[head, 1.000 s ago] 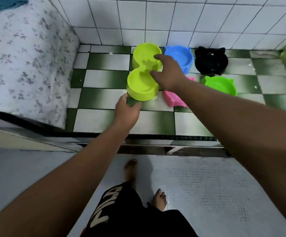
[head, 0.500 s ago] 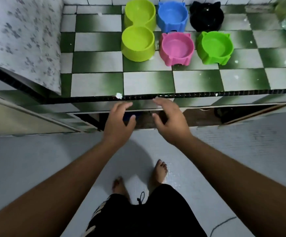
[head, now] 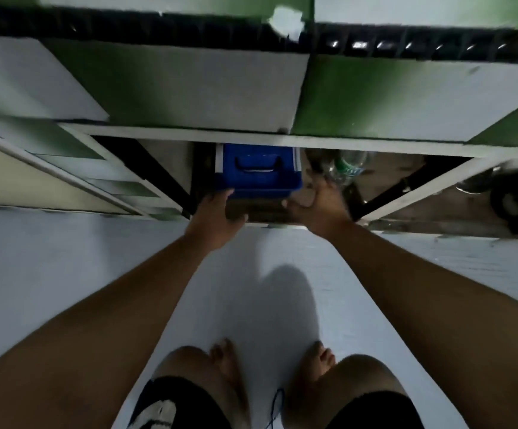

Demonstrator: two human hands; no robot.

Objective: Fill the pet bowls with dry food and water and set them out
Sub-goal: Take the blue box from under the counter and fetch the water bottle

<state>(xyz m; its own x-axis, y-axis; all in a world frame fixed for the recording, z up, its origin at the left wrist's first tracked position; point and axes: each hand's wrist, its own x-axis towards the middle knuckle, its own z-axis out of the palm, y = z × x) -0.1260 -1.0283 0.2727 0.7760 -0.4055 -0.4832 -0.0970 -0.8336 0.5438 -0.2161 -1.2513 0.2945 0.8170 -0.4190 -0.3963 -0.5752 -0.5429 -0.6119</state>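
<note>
We face the blue handled box (head: 259, 168), tabletop (head: 406, 41) above it—likely dry food. Left grip (head: 217, 215) rests straight-fingered at its lower-left corner; right grip (head: 316, 209) lower-right, closure we cannot tell. Slide it out level—mind the bottle (head: 349, 167) right of it.

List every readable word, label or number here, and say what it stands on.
Nothing is legible.
White print on the black shorts: cut off and blurred, unreadable.
Green label on the clear bottle: blurred, unreadable.
Blue box: no text visible.
</note>
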